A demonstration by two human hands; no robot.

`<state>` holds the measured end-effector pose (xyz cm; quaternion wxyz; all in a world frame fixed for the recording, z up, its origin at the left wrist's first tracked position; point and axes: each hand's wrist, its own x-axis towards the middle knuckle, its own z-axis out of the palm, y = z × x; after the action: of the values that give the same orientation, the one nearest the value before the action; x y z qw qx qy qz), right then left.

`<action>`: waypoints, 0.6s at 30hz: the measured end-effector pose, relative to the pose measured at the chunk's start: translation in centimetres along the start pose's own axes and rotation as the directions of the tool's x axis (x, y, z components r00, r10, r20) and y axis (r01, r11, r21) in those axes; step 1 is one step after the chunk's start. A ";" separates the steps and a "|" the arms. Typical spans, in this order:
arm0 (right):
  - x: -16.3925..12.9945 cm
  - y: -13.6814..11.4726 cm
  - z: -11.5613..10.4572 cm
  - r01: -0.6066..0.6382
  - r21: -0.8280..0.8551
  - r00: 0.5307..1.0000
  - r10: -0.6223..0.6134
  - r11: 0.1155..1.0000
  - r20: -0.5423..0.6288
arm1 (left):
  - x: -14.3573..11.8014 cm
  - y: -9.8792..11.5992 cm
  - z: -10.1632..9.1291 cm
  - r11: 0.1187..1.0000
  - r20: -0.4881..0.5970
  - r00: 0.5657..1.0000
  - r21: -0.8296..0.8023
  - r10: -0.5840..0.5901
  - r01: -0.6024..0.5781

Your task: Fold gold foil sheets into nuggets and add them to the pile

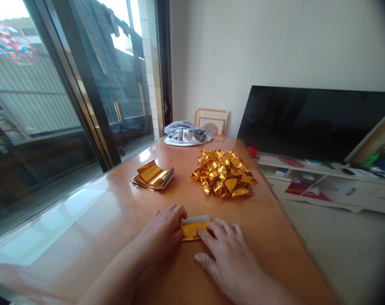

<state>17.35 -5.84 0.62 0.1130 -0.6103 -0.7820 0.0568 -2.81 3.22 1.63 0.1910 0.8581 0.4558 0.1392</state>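
Note:
A sheet of gold foil paper (192, 232) lies partly folded on the wooden table, with a pale strip of its back showing along the far edge. My left hand (167, 226) is at the sheet's left end, its fingers curled and its thumb against the paper. From the right, my right hand (226, 250) rests over the other end, fingers spread and the index fingertip on the gold face. Beyond the left hand sits a stack of gold foil sheets (154, 175). A heap of folded gold paper pieces (224, 173) lies past the right hand.
The glossy table (84, 228) runs away from me beside a sliding glass door (93, 84). Grey cloth (186, 133) and a framed picture (213, 120) are at its far end. A television (313, 123) and a white cabinet (348, 190) stand to the right.

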 end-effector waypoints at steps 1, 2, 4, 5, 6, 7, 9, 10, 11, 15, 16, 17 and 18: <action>0.0 0.0 0.0 0.000 0.000 1.000 0.000 1.000 0.002 | 0.0 0.1 0.0 1.000 -0.001 1.000 0.012 0.010 -0.010; 0.0 0.0 0.1 -0.002 0.001 1.000 0.002 1.000 0.004 | 0.0 0.2 0.0 0.999 0.001 1.000 0.026 0.019 -0.019; -0.1 0.0 0.1 -0.004 0.001 1.000 0.004 1.000 0.005 | 0.0 0.4 -0.1 0.998 0.017 0.999 0.049 0.033 -0.034; -0.1 0.0 0.1 -0.004 0.000 1.000 0.004 1.000 0.005 | 0.0 0.5 -0.2 0.997 0.029 0.999 0.060 0.037 -0.038; -0.1 0.0 0.1 -0.003 -0.002 1.000 0.003 1.000 0.006 | 0.0 0.6 -0.3 0.997 0.043 0.998 0.071 0.038 -0.041; -0.1 0.1 0.1 -0.002 -0.003 1.000 0.002 1.000 0.007 | -0.1 0.7 -0.4 0.996 0.054 0.998 0.084 0.037 -0.041; -0.1 0.1 0.1 -0.002 -0.004 1.000 0.002 1.000 0.012 | -0.1 1.0 -0.5 0.993 0.064 0.997 0.112 0.032 -0.039; -0.1 0.1 0.1 -0.002 -0.003 1.000 0.002 1.000 0.013 | -0.1 1.1 -0.6 0.991 0.062 0.998 0.124 0.032 -0.039; -0.1 0.1 0.1 -0.004 -0.002 1.000 0.004 1.000 0.013 | -0.1 1.2 -0.5 0.990 0.058 0.998 0.134 0.035 -0.043; -0.1 0.1 0.1 -0.006 0.004 1.000 0.006 1.000 0.012 | -0.1 1.4 0.0 0.986 0.068 0.993 0.132 0.094 -0.102; -0.1 0.2 0.1 -0.005 0.005 1.000 0.005 1.000 0.014 | 0.0 1.5 0.1 0.984 0.083 0.989 0.122 0.119 -0.129; -0.1 0.2 0.0 -0.003 0.004 1.000 0.003 1.000 0.016 | 0.0 1.5 0.2 0.981 0.100 0.984 0.109 0.147 -0.157; -0.1 0.2 0.0 -0.001 0.002 1.000 0.001 1.000 0.019 | 0.0 1.5 0.3 0.978 0.117 0.978 0.096 0.171 -0.183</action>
<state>17.57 -5.91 0.55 0.1061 -0.6099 -0.7828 0.0633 -1.55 2.39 2.06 0.1566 0.9105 0.3732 0.0845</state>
